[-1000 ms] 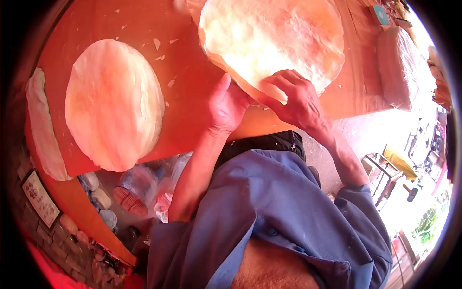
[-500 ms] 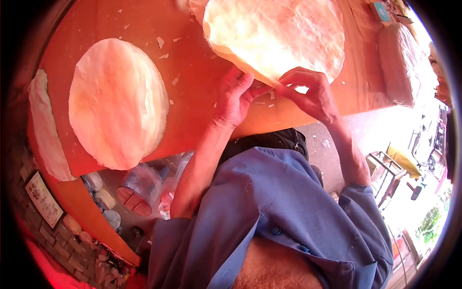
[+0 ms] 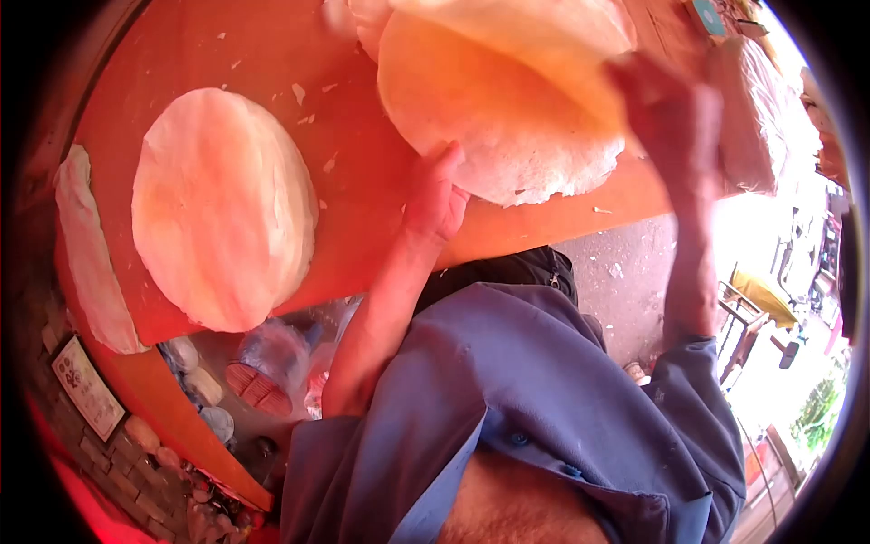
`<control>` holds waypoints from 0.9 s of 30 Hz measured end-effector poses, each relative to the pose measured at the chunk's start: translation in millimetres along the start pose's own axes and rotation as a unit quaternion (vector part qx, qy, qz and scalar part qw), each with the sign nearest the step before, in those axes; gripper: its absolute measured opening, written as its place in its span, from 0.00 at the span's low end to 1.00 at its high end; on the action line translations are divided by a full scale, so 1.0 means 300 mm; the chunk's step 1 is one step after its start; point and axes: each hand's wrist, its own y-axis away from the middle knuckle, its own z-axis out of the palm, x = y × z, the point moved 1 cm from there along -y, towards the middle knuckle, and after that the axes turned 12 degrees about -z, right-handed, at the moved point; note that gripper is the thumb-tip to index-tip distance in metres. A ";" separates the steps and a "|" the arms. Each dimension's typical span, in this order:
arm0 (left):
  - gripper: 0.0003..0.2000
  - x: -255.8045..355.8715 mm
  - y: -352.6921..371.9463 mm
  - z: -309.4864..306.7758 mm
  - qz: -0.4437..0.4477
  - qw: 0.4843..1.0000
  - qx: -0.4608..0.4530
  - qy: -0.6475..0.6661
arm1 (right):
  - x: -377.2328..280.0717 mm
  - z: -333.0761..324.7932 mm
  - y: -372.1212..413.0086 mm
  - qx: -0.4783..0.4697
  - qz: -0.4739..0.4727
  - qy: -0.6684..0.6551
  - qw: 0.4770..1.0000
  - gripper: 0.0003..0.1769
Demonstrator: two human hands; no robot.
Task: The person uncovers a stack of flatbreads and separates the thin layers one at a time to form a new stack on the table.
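Observation:
A large, thin, pale round flatbread sheet (image 3: 544,63) is partly raised at the far side of the table, over another round sheet (image 3: 489,154) with a ragged near edge. My right hand (image 3: 666,118) is smeared by motion at the raised sheet's right side, fingers closed on its edge. At the near left rim, my left hand (image 3: 439,195) has its thumb on top of the lower sheet and its fingers partly hidden beneath. Left of my hands lies a stack of round flatbread sheets (image 3: 222,208).
The orange tabletop (image 3: 353,227) carries scattered pale flakes. A long pale folded piece (image 3: 95,254) lies along its left edge. A plastic-wrapped bundle (image 3: 748,118) sits at the right end. Bags and a reddish slipper-like item (image 3: 258,385) are on the floor below.
My right hand has moved right and up, lifting the top sheet's near edge away from the sheet below. My left hand remains near the left rim.

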 end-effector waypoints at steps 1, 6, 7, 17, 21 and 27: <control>0.19 0.006 -0.002 0.014 -0.001 1.000 -0.006 -0.001 | 0.000 -0.106 -0.030 0.048 0.062 0.042 0.996 0.10; 0.21 0.023 0.025 0.033 0.000 1.000 -0.005 0.011 | -0.124 -0.227 -0.027 0.133 -0.095 0.009 0.987 0.08; 0.21 0.030 0.033 0.044 0.002 1.000 -0.005 0.012 | -0.131 -0.163 -0.013 0.096 -0.177 0.026 0.979 0.06; 0.29 0.013 0.084 0.012 -0.030 0.997 -0.038 -0.063 | -0.187 0.304 0.126 -0.063 -0.148 -0.112 0.981 0.05; 0.25 0.020 0.066 0.022 -0.005 0.994 -0.005 -0.107 | -0.192 0.415 0.218 -0.067 -0.182 -0.150 0.969 0.04; 0.13 0.020 0.056 0.024 -0.020 0.999 0.024 -0.010 | -0.211 0.380 0.164 -0.069 -0.221 -0.121 0.965 0.07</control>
